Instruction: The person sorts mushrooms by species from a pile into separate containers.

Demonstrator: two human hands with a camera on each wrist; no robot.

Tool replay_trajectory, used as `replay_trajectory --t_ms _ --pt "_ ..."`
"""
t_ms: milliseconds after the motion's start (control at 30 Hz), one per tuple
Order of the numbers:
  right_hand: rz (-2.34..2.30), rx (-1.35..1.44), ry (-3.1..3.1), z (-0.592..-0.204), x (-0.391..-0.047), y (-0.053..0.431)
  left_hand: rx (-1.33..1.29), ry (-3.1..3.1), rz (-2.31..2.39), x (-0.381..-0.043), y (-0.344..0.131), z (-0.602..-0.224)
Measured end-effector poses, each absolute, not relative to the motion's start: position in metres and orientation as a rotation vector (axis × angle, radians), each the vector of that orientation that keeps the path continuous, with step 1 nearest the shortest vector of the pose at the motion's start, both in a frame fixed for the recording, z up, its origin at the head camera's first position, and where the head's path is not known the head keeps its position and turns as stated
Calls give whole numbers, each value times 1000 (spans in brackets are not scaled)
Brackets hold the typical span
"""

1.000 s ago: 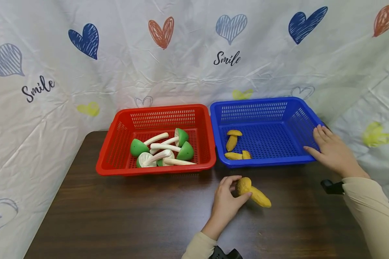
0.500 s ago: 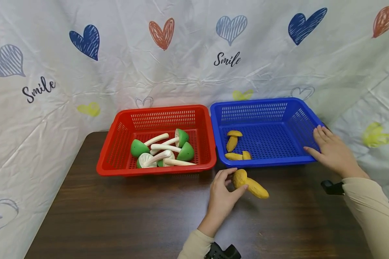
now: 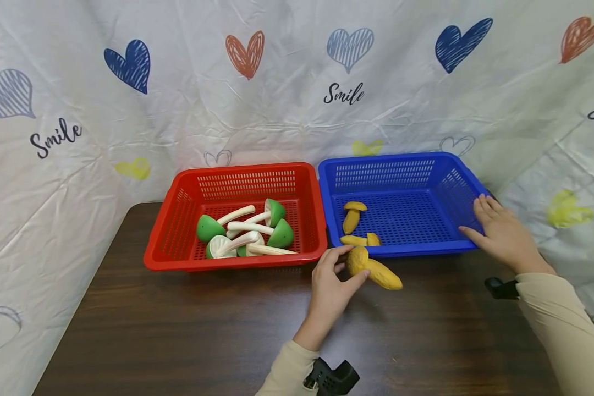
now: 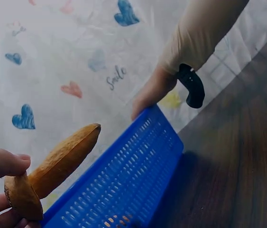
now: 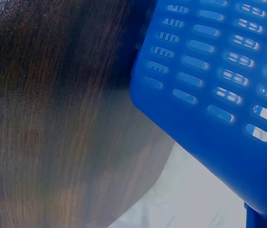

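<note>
My left hand (image 3: 330,287) pinches a yellow toy mushroom (image 3: 383,275) by its cap, just in front of the near rim of the blue basket (image 3: 416,250). In the left wrist view the same mushroom (image 4: 67,159) has its stem pointing up and to the right. Two more yellow mushrooms (image 3: 351,221) lie in the left part of the blue basket. At that basket's right end, my right hand (image 3: 506,235) rests on the rim with its fingers extended. The right wrist view shows the basket's slotted wall (image 5: 209,95) but not the hand.
A red basket (image 3: 235,264) stands left of the blue one, holding several green-capped mushrooms (image 3: 281,234) with white stems. Both stand on a dark wooden table (image 3: 178,330). Behind hangs a white cloth (image 3: 282,110) printed with hearts.
My left hand has lifted the yellow mushroom and carried it forward and slightly left, closer to the blue basket's near rim. My right hand stays on the basket's right end.
</note>
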State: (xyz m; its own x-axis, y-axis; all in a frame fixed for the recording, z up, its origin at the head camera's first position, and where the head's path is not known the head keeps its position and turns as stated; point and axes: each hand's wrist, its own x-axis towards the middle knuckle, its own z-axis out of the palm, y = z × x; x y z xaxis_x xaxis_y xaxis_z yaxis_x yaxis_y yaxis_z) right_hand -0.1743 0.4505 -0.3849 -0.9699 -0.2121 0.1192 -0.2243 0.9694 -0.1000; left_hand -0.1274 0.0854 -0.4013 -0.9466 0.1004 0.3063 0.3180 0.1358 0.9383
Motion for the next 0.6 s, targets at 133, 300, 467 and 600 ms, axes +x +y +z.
replay_trajectory --t_ms 133,300,467,600 --pt "178 328 -3009 -385 -174 450 -438 -2225 -1908 -131 84 -397" --pt "183 322 -3015 -386 -174 450 -445 -2215 -1902 -137 83 -395" --pt "184 317 -3017 -387 -175 451 -449 -2210 -1892 -144 82 -394" --pt "183 316 -3020 -386 -176 452 -437 -2225 -1867 -150 83 -395"
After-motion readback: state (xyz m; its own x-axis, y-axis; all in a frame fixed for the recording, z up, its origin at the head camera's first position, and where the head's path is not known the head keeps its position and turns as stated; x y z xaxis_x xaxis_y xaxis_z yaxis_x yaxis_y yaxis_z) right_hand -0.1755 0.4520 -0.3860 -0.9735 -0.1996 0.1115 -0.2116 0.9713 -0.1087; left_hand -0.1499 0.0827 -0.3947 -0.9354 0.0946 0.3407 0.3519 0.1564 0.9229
